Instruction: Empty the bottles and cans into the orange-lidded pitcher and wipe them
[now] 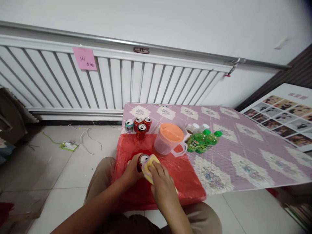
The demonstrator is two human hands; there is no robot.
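My left hand is wrapped around a dark red drink can, which stands over the red plastic sheet with its top up. In my right hand is a yellow cloth with a pale edge, pressed against the right side of the can. Just beyond my hands are several more cans: a red one in front, two red ones behind it, and a teal one at the left. To the right of them stands a clear plastic pitcher with an orange lid.
Green-labelled bottles and two white-capped bottles stand right of the pitcher. A purple patterned cloth covers the table. A white radiator runs behind it. On the floor at left lies a power strip with cables. A photo board leans at right.
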